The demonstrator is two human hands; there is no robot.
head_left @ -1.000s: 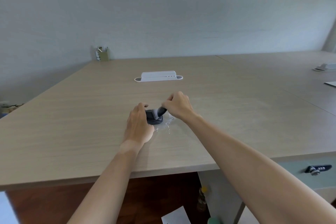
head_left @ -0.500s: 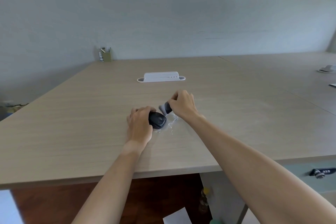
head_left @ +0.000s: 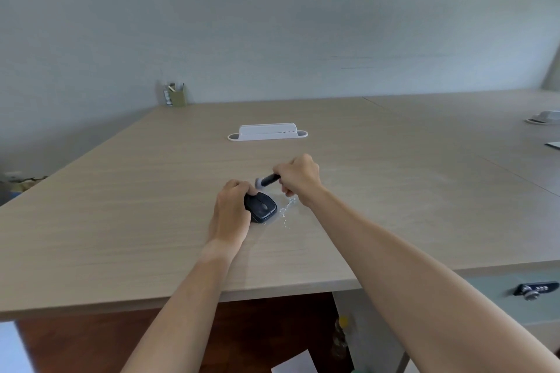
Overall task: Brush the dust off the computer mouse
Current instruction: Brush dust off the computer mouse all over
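A dark computer mouse [head_left: 263,207] lies on the wooden desk [head_left: 121,221], its scroll wheel facing up. My left hand [head_left: 231,212] grips its left side, fingers curled over the far end. My right hand [head_left: 298,174] holds a small brush [head_left: 266,181] with a dark handle; its pale bristle tip points left, just above the mouse's far end. A patch of whitish dust [head_left: 286,209] lies on the desk right of the mouse.
A white cable tray [head_left: 266,132] sits further back on the desk. A pen holder [head_left: 175,95] stands at the far left corner by the wall. A second desk [head_left: 469,130] adjoins on the right, with a drawer lock [head_left: 535,289] below the front edge.
The right hand has lifted the brush off the mouse and drawn it back and to the right. More of the mouse's top shows now. The left hand keeps its hold.
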